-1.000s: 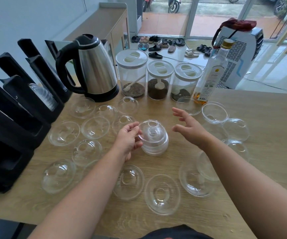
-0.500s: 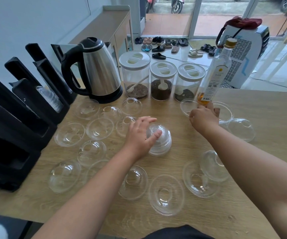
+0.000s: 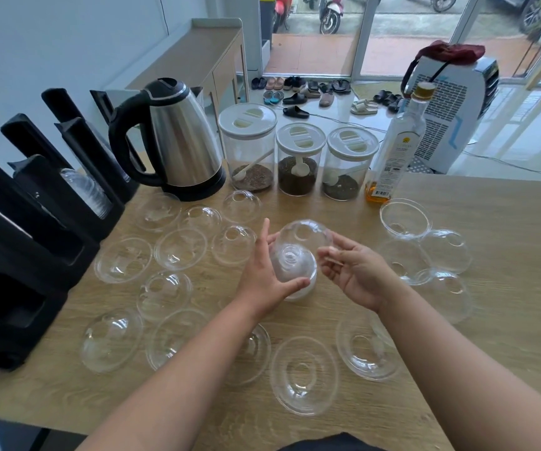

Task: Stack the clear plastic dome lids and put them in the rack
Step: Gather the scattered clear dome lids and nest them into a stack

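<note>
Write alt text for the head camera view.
Two bare hands, left hand and right hand, lower a clear plastic dome lid onto a short stack of lids on a wooden table, black rack at left.

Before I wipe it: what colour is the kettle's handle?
Black, on a shiny steel body; the kettle shows in the head view.

Three lidded storage jars [image 3: 297, 159], one steel electric kettle [image 3: 178, 141], one oil bottle [image 3: 396, 148], one black rack [image 3: 34, 229], two hands [image 3: 262, 278], some twenty clear dome lids [image 3: 181, 249]
</note>
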### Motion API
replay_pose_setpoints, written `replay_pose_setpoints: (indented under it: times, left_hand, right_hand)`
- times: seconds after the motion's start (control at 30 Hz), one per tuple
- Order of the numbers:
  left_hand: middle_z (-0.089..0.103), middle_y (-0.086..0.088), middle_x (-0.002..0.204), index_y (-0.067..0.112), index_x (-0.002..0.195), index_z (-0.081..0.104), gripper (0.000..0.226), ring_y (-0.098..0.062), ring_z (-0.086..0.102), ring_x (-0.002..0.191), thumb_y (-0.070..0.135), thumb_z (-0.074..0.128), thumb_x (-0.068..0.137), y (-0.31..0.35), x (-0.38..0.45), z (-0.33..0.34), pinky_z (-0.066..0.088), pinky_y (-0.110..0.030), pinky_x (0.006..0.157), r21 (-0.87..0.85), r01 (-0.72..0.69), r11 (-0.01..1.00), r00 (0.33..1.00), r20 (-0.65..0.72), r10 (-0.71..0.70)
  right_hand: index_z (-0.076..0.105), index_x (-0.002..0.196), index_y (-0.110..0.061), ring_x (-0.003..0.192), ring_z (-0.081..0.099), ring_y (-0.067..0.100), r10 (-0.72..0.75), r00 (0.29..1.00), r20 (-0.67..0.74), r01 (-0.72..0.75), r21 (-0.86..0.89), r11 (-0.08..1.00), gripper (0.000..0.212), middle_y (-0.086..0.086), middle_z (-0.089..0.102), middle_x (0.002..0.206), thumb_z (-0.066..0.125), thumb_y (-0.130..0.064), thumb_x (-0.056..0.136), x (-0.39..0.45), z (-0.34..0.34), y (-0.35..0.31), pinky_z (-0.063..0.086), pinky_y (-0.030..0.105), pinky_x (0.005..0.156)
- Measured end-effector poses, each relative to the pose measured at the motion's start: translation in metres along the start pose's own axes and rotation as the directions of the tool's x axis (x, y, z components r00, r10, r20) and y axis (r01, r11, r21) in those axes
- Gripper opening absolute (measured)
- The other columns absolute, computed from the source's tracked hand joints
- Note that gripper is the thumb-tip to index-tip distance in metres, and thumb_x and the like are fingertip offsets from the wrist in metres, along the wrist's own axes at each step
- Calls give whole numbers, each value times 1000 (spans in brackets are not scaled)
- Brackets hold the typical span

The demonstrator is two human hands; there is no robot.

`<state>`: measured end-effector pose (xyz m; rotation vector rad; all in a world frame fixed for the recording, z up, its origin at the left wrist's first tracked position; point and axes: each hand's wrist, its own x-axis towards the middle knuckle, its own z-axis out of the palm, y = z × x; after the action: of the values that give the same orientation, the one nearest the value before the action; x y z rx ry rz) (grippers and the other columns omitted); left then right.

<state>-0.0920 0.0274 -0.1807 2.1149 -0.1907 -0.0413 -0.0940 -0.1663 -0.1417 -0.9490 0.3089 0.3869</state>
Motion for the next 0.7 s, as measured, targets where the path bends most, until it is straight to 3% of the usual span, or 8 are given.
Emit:
replay_pose_setpoints:
  times: [0.17, 0.33, 0.47, 0.57, 0.63, 0.7]
  left_hand:
    - [28, 9, 155, 38, 154, 7, 134, 0, 27, 136, 53, 91, 50, 0, -8, -7, 24, -23, 110, -17, 6, 1000, 1000, 3, -6]
    - [32, 11, 153, 36, 141, 45, 93, -5, 30, 139, 51, 87, 60, 0, -6, -12, 27, -35, 116, 59, -80, 995, 996, 36, 78]
    - [38, 10, 149, 36, 137, 51, 71, -7, 33, 138, 48, 80, 74, -5, -4, -11, 31, -42, 116, 89, -94, 992, 995, 40, 91]
    - [32, 7, 154, 38, 140, 48, 69, -12, 31, 141, 55, 73, 77, -6, -4, -10, 30, -44, 116, 100, -107, 989, 994, 44, 103]
    - [27, 8, 157, 41, 143, 43, 71, -13, 27, 143, 61, 65, 78, -4, -8, -13, 27, -39, 115, 86, -127, 988, 992, 7, 127]
    - [28, 8, 156, 38, 142, 45, 67, -13, 27, 142, 59, 61, 81, 6, -13, -17, 22, -34, 113, 102, -196, 975, 980, -17, 199]
  right_hand:
    - [60, 121, -4, 72, 63, 18, 28, 992, -127, -55, -211, 976, 34, 11, 69, 83, 58, 8, 90, 8, 1, 9, 55, 25, 67]
    - [61, 116, -7, 66, 56, 16, -86, 967, -240, -42, -482, 875, 34, 8, 59, 83, 62, 6, 85, 14, 4, 17, 50, 27, 63]
    - [67, 100, -19, 65, 50, 15, -183, 948, -258, -38, -668, 743, 25, 0, 55, 73, 61, -1, 83, 9, -1, 6, 45, 29, 62]
    - [65, 99, -22, 68, 54, 15, -360, 898, -252, -16, -838, 546, 20, -3, 56, 75, 62, -9, 85, -2, -19, -21, 48, 32, 65]
    - [64, 106, -26, 88, 59, 19, -447, 871, -202, -64, -950, 305, 24, 1, 61, 95, 67, -18, 84, -9, -34, -39, 49, 36, 80]
    - [62, 118, -30, 113, 53, 26, -430, 886, -176, -176, -984, 41, 38, 7, 57, 121, 72, -32, 81, -16, -47, -58, 42, 38, 98]
